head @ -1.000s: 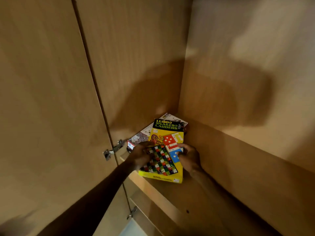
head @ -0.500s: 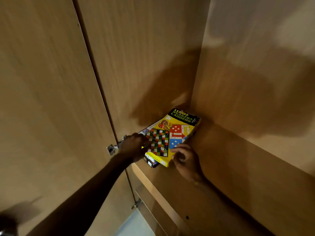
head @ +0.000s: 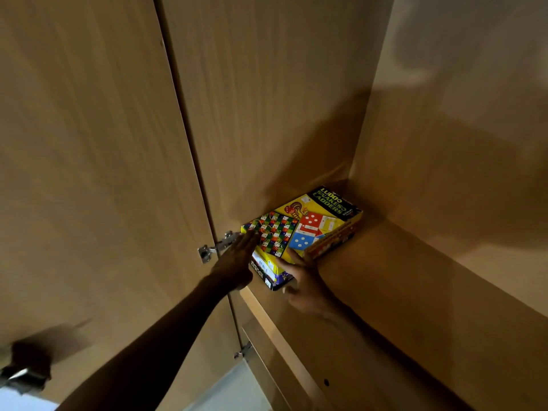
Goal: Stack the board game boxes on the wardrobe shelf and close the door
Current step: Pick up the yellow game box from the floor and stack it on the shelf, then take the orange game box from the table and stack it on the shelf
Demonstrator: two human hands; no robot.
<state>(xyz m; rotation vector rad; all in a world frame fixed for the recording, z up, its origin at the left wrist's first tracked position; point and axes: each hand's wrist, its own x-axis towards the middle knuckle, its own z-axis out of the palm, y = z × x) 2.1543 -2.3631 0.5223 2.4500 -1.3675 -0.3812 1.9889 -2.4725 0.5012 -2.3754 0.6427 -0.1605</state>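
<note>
A yellow Ludo and Snakes & Ladders box (head: 308, 223) lies on top of a second box (head: 268, 271) with a purple and white side, stacked in the back left corner of the wooden wardrobe shelf (head: 385, 292). My left hand (head: 237, 259) lies flat with straight fingers against the left edge of the stack. At the stack's near edge my right hand (head: 302, 277) presses with extended fingers. The wardrobe door (head: 89, 173) stands open on the left.
Metal hinges (head: 213, 247) join the door to the side panel, with a second hinge (head: 243, 350) lower down. The shelf extends to the right of the boxes. A blurred door handle (head: 23, 378) shows at the lower left.
The stack has slid deeper into the back corner and the top box now lines up more with the lower one. Both hands have flattened against the stack's edges. The view has tilted upward.
</note>
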